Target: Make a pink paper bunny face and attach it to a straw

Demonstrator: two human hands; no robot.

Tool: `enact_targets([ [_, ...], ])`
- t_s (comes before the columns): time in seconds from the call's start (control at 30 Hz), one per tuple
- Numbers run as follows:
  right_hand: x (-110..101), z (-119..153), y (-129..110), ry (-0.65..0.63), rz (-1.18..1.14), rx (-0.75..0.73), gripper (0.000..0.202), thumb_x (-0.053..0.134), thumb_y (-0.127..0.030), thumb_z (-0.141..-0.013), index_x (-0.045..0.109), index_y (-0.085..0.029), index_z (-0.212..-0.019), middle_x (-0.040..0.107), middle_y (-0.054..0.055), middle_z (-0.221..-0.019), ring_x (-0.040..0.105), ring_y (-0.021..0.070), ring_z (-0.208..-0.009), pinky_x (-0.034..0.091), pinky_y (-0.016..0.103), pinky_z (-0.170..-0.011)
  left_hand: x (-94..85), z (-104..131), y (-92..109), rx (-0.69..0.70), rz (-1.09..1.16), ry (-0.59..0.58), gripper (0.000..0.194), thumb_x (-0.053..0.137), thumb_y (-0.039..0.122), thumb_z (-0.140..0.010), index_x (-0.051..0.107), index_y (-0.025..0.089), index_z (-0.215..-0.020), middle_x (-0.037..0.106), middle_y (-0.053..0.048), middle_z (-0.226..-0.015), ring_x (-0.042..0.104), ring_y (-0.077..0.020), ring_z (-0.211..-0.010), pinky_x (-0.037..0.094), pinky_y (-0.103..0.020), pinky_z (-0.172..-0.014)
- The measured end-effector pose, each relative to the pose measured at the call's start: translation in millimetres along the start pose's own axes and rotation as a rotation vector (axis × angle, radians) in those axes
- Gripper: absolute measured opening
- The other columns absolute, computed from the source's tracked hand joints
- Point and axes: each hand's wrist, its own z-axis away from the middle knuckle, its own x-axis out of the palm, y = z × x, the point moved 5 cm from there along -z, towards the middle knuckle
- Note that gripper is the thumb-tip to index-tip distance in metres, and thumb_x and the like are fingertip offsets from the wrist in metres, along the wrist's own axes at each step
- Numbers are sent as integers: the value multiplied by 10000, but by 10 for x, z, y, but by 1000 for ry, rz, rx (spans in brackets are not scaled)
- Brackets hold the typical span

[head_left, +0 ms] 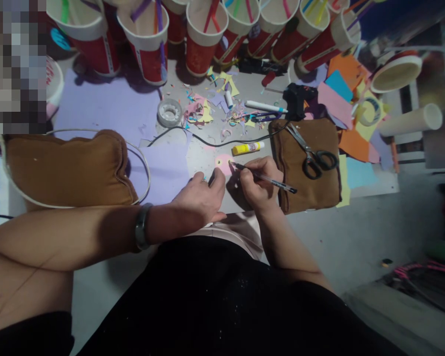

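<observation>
My right hand (261,184) is closed around a black-capped pen (276,183). The pen's tip touches a small pink paper piece (225,170) at one of two pale yellow spots with dark centres. My left hand (203,195), with a ring and a wristband, has bent fingers and holds the pink piece against the table at its lower left edge. Just above the paper lies a yellow glue stick (246,148) with a white cap. Black-handled scissors (311,157) rest on the brown cushion (306,185) to the right of my right hand.
Red and white paper cups (203,42) with coloured straws line the back. Paper scraps, a tape roll (169,112) and a marker (266,107) lie before them. A purple sheet (159,173) and another brown cushion (70,168) are at left; coloured paper (356,143) is at right.
</observation>
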Motion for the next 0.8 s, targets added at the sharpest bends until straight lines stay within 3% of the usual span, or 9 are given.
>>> enact_targets([
  [0.27,-9,3,3,6,-50,-29,108,607,-236,-851,515,-246,-794,620,-12,-688,598,165,-580,484,314,-552,-9,-5,3,-13,29,-47,871,496,566,-1002,302,-49,-1587,312,-320,-1644,693,-331,-1025,389,-422,-933],
  [0.8,-6,-8,-8,15,-10,-33,109,592,-259,-842,502,-255,-780,624,-10,-669,604,166,-574,501,320,-535,-5,-7,-9,-13,43,-53,866,516,557,-993,322,-52,-1577,310,-329,-1639,692,-329,-1001,374,-426,-930],
])
